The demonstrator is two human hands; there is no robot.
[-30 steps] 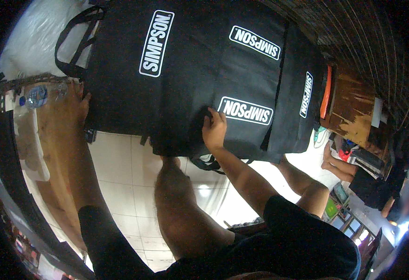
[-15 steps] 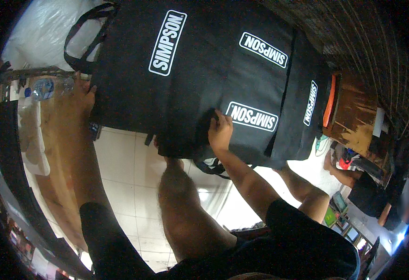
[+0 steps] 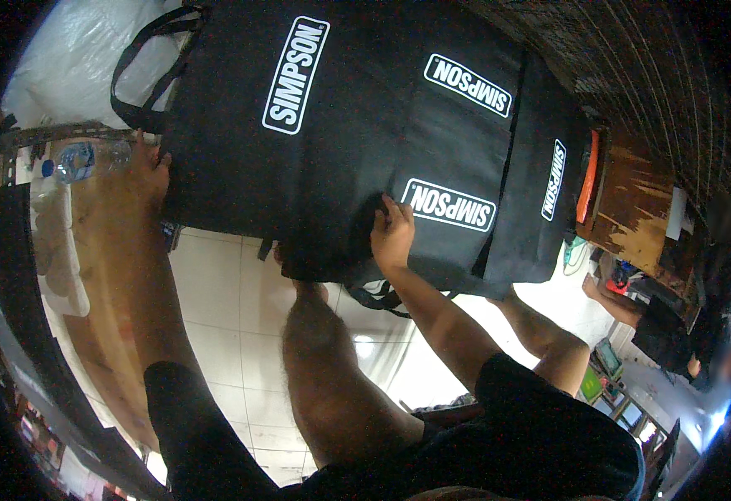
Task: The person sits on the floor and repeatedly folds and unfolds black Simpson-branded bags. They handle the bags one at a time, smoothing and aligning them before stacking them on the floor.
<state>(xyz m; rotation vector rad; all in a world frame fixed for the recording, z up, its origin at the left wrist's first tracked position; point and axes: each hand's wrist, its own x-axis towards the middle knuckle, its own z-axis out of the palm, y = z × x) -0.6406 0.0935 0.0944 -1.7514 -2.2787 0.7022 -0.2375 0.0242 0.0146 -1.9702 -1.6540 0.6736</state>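
Note:
A large black fabric bag (image 3: 349, 125) lies spread out in front of me, with white-bordered printed patches and flat panels. Its carrying strap (image 3: 123, 88) loops out at the left end, and another strap (image 3: 378, 296) hangs beneath the near edge. My left hand (image 3: 156, 167) holds the bag's left edge, fingers bent over the fabric. Near the middle of the close side, my right hand (image 3: 393, 234) has its fingers curled and pinched against the cloth beside a patch. Whatever lies under the bag is hidden.
Clear plastic wrapping (image 3: 65, 63) fills the far left, above a plastic bottle (image 3: 75, 161). A worn wooden cabinet (image 3: 632, 200) stands at the right, next to an orange piece (image 3: 587, 179). Another person (image 3: 666, 334) sits beyond it. Pale floor tiles (image 3: 215, 334) show below.
Both my hands keep their places on the bag, which appears shifted only very slightly in view. The other person's arm at the right has moved a little.

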